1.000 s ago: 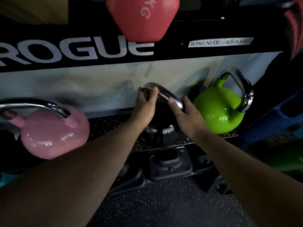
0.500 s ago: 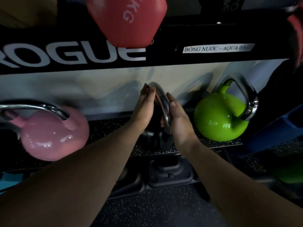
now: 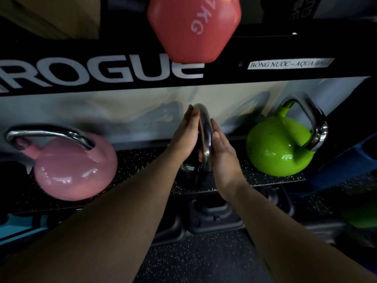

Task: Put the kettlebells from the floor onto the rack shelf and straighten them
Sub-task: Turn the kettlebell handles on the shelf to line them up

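Observation:
A black kettlebell (image 3: 190, 176) with a chrome handle (image 3: 205, 127) stands on the speckled rack shelf (image 3: 142, 160) in the middle. My left hand (image 3: 186, 135) presses flat against the left side of the handle. My right hand (image 3: 221, 152) presses flat against its right side, so the handle is clamped edge-on between both palms. A pink kettlebell (image 3: 71, 168) sits on the shelf at the left, its handle lying crosswise. A green kettlebell (image 3: 277, 146) sits at the right, its handle turned to the right.
A black rack beam (image 3: 102, 72) lettered ROGUE runs above the shelf. A red 7 kg dumbbell head (image 3: 193, 27) sticks out over it. Black weights (image 3: 212, 217) lie under the shelf on the speckled floor (image 3: 200, 260). Blue items stand at far left and right.
Both hands have turned the black kettlebell's handle from lying crosswise to pointing front-to-back. The fingers went from curled over the handle to flat against its sides.

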